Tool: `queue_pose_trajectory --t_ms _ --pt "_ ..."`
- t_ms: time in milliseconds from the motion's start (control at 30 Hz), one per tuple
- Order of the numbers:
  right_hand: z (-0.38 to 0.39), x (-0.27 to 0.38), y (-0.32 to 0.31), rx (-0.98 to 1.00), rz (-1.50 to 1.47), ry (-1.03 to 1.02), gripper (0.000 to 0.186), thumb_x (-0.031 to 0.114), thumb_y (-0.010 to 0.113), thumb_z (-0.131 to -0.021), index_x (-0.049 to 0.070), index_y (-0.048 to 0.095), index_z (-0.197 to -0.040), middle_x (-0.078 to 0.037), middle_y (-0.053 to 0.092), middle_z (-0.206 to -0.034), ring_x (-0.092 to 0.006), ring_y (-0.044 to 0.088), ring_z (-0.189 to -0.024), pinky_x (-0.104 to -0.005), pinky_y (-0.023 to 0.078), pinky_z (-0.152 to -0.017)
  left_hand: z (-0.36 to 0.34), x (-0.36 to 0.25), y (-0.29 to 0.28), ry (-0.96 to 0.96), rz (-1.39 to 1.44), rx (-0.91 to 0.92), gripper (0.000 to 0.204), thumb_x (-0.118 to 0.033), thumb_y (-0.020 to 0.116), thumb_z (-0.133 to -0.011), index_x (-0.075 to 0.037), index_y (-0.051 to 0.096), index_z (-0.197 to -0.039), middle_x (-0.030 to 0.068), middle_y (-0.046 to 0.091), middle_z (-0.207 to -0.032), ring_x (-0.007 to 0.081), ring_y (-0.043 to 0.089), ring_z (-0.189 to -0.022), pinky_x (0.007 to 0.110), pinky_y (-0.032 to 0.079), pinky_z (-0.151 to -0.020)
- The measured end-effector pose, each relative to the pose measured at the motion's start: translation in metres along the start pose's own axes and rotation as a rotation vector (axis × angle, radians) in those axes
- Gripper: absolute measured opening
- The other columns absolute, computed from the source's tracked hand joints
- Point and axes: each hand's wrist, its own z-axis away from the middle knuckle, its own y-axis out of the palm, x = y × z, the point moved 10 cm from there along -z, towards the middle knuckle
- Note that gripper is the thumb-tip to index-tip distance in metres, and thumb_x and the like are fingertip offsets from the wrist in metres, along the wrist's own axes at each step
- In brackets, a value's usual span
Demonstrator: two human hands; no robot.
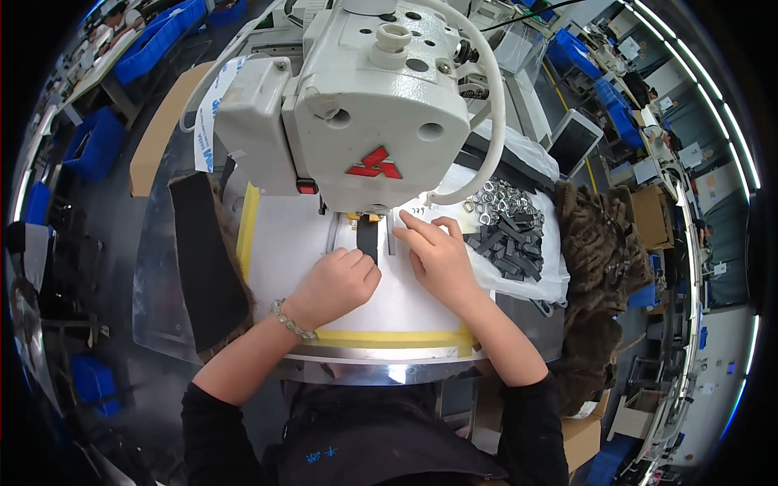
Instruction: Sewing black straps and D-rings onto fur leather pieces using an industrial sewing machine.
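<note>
A narrow black strip [367, 236] lies on the white work surface under the head of a large white sewing machine [365, 121]. My left hand [340, 279] is closed at the strip's near end, fingers curled, and hides that end. Just right of the strip, my right hand [438, 255] rests with its fingers apart beside a thin grey guide bar [391, 233], and nothing shows in it. The machine's needle area is mostly covered by its head.
To the right, a white plastic-lined tray [527, 285] carries metal rings [486, 202] and short black strap pieces [512, 247]. Brown furry material [600, 251] hangs at the right edge. A long black fur-edged piece [207, 259] lies at left. Yellow tape [389, 338] borders the surface.
</note>
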Motion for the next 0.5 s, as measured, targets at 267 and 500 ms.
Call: queue_pose_trajectory --t_ms 267,500 --pt "0.008 0.003 0.009 0.060 0.000 -0.063 0.027 0.004 0.067 -0.072 0.007 0.065 -0.099 -0.006 0.065 -0.115 -0.0156 0.061 -0.096 -0.0364 0.037 -0.087 -0.002 0.019 -0.003 -0.113 -0.033 -0.019 0.019 -0.005 0.062 -0.074 -0.001 0.066 -0.092 0.0089 0.065 -0.094 0.0197 0.062 -0.087 0.030 0.050 -0.072" --pt "0.022 0.023 0.007 0.106 0.034 -0.106 0.032 0.007 0.068 -0.073 0.008 0.066 -0.106 -0.004 0.066 -0.115 -0.0153 0.061 -0.102 -0.0376 0.035 -0.088 0.003 0.012 0.005 -0.174 0.120 0.088 0.051 -0.028 0.068 -0.077 0.000 0.059 -0.119 0.0201 0.058 -0.120 0.0315 0.056 -0.110 0.040 0.044 -0.095"
